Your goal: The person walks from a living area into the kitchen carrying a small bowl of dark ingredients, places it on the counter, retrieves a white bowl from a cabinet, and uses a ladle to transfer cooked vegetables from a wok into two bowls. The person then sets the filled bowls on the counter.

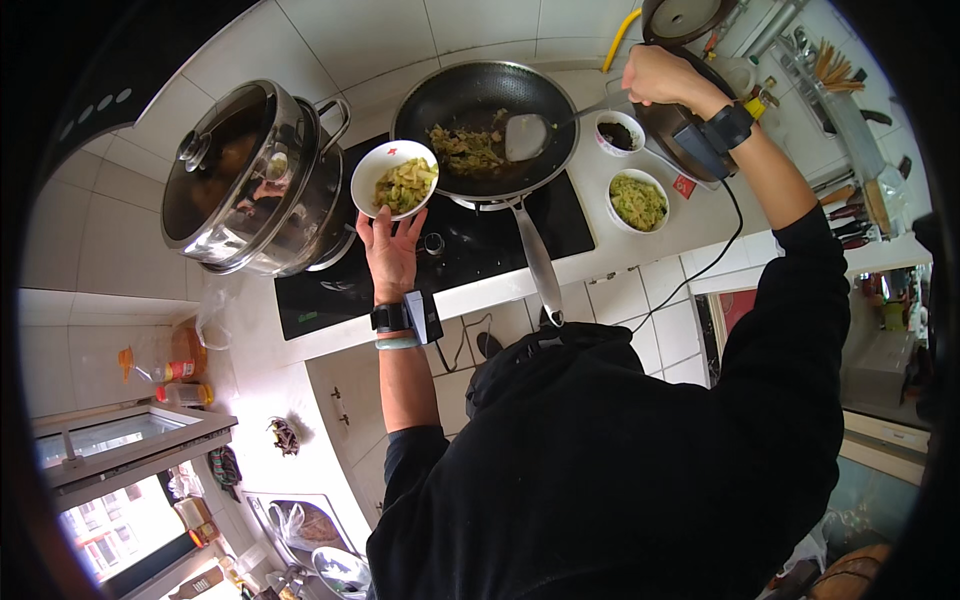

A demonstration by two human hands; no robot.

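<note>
My left hand [391,244] holds a white bowl [367,169] partly filled with cooked, chopped greens, close beside the wok's left rim. A metal spatula [526,136] is gripped by its handle in my right hand [651,79]; its blade rests inside the black wok [525,86]. More cooked greens [466,152] lie in the wok. On the counter right of the wok sit a small bowl of dark food [616,136] and a second white bowl heaped with greens [637,201]. The wok stands on the black glass cooktop [487,240], its long handle pointing towards me.
A large steel steamer pot with a glass lid [225,161] stands left on the cooktop. An open-lidded dark appliance [675,135] is at the right, under my right forearm. Oil bottles [180,354], a sink [259,506] and an open window frame [135,435] are at lower left.
</note>
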